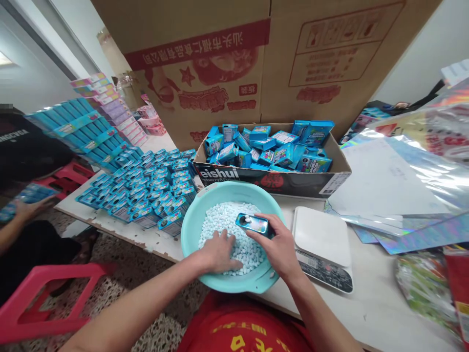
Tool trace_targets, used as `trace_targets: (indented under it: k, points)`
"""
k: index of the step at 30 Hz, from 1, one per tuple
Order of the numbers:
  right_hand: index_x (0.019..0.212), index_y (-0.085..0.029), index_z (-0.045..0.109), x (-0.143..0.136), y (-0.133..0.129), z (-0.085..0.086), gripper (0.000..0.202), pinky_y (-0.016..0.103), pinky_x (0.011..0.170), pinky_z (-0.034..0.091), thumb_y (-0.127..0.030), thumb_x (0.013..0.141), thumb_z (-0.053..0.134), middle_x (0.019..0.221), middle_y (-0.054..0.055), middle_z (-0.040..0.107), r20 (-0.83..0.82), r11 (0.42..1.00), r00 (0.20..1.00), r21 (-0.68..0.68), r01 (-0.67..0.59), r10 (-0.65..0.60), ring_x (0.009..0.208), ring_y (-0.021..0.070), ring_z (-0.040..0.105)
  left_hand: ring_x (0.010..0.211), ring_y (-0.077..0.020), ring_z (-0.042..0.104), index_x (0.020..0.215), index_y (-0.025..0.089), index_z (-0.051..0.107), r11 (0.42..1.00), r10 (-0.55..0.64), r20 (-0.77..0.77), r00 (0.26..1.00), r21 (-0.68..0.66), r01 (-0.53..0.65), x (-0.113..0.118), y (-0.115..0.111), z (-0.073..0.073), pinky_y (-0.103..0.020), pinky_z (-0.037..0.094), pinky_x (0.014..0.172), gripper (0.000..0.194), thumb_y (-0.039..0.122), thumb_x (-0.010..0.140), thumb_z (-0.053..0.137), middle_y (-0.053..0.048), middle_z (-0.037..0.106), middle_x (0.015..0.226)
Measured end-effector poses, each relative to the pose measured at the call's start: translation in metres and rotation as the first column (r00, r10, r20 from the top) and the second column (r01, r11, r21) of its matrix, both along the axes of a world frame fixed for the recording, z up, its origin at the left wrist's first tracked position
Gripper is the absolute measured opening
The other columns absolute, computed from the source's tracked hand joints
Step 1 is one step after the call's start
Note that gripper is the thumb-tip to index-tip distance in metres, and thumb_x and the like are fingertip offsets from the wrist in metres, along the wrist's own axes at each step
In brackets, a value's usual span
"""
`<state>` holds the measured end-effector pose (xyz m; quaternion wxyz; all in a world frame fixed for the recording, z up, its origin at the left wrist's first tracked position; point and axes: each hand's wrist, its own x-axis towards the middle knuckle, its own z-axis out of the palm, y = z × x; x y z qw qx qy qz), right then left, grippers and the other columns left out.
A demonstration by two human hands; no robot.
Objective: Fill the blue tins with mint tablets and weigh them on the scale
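A turquoise basin [188, 247] holds a layer of small white candies [220, 215]. My left hand [220, 252] reaches into it, fingers apart and resting on the candies, their tips partly sunk among them. Over the right side of the basin my right hand [276, 239] is closed around a small blue candy tin [252, 223]. The tin's top faces me, and a few white pieces show at its opening. Behind the basin, a carton [286, 183] is heaped with blue tins [271, 146]. Many more tins [146, 188] stand in rows on the table to the left.
A white kitchen scale [322, 239] sits right of the basin. Shiny plastic sheets [395, 181] and colourful packaging [427, 283] lie farther right. A big cardboard box [278, 63] rises behind. At left are stacked display boxes [86, 132], a pink stool [47, 293] and another person's hand [34, 208].
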<state>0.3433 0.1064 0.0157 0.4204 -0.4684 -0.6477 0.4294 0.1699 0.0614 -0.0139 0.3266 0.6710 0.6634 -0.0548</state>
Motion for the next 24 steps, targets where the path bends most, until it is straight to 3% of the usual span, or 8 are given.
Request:
trace_targets:
  k: [5,7,9,11,14,18,20,24]
  points:
    - [0.101,-0.022,0.065,0.003,-0.003,0.001,0.037,0.036,0.083,0.047,-0.039,0.069,0.073,0.099,0.005,0.063,-0.021,1.000,1.000,-0.024,0.007,-0.008,0.091,0.0218,0.060,0.093,-0.0340,0.059,0.113,0.019,0.054,0.994,-0.101,0.145,0.984,-0.016,0.104,0.021,-0.005,0.001,-0.044,0.045,0.078,0.048,0.029,0.067,0.055,-0.016,0.057,0.109]
    - [0.101,-0.023,0.064,0.007,-0.004,0.005,0.037,0.035,0.081,0.047,-0.039,0.070,0.073,0.099,0.004,0.063,-0.043,1.000,0.999,-0.001,0.016,-0.016,0.091,0.0212,0.060,0.084,-0.0309,0.061,0.096,0.022,0.061,0.999,-0.040,0.200,0.979,0.039,0.033,0.016,-0.001,-0.001,-0.039,0.046,0.072,0.036,0.020,0.060,0.056,-0.010,0.062,0.092]
    - [0.101,-0.023,0.064,0.009,-0.004,0.007,0.037,0.034,0.080,0.048,-0.039,0.069,0.073,0.098,0.004,0.063,-0.029,1.000,1.000,0.016,-0.002,0.003,0.090,0.0211,0.060,0.073,-0.0254,0.061,0.078,0.023,0.061,0.987,0.102,0.340,0.935,0.080,-0.137,0.008,0.004,-0.002,-0.032,0.045,0.063,0.024,0.015,0.056,0.055,-0.003,0.059,0.071]
    - [0.099,-0.023,0.065,0.009,-0.004,0.007,0.035,0.035,0.081,0.048,-0.039,0.068,0.074,0.097,0.004,0.064,0.024,0.999,0.999,0.031,-0.028,0.027,0.090,0.0218,0.060,0.056,-0.0179,0.056,0.071,0.023,0.057,0.919,0.328,0.542,0.773,0.006,-0.394,0.000,0.007,0.002,-0.024,0.040,0.049,0.016,0.016,0.056,0.055,0.002,0.051,0.056]
    - [0.098,-0.023,0.065,0.004,-0.003,0.005,0.033,0.036,0.083,0.047,-0.038,0.070,0.073,0.097,0.004,0.064,0.089,0.998,0.995,0.051,-0.037,0.033,0.091,0.0222,0.060,0.041,-0.0108,0.047,0.075,0.022,0.052,0.723,0.572,0.756,0.319,-0.281,-0.631,-0.007,0.011,0.017,-0.016,0.024,0.035,0.018,0.024,0.060,0.061,0.006,0.047,0.051]
    - [0.096,-0.023,0.064,-0.008,-0.006,0.000,0.030,0.037,0.083,0.047,-0.037,0.071,0.072,0.095,0.005,0.065,0.153,0.995,0.985,0.046,-0.090,0.082,0.092,0.0235,0.060,0.043,-0.0086,0.050,0.082,0.022,0.049,0.557,0.455,0.857,-0.243,-0.487,-0.673,-0.003,0.017,0.039,-0.014,0.026,0.034,0.031,0.031,0.060,0.069,0.004,0.055,0.061]
    - [0.094,-0.023,0.064,-0.016,-0.009,-0.002,0.028,0.038,0.082,0.047,-0.035,0.070,0.072,0.094,0.005,0.065,0.186,0.992,0.976,0.039,-0.124,0.115,0.091,0.0243,0.060,0.050,-0.0104,0.055,0.080,0.020,0.049,0.509,0.347,0.859,-0.375,-0.509,-0.694,0.002,0.022,0.044,-0.016,0.037,0.040,0.031,0.033,0.061,0.070,0.004,0.056,0.062]
    - [0.097,-0.023,0.064,-0.028,-0.016,-0.003,0.029,0.038,0.081,0.047,-0.033,0.071,0.072,0.093,0.005,0.064,0.220,0.986,0.964,0.043,-0.163,0.150,0.089,0.0235,0.060,0.060,-0.0124,0.060,0.070,0.018,0.049,0.453,0.240,0.887,-0.395,-0.462,-0.762,0.010,0.032,0.040,-0.021,0.047,0.053,0.028,0.036,0.065,0.070,0.003,0.056,0.061]
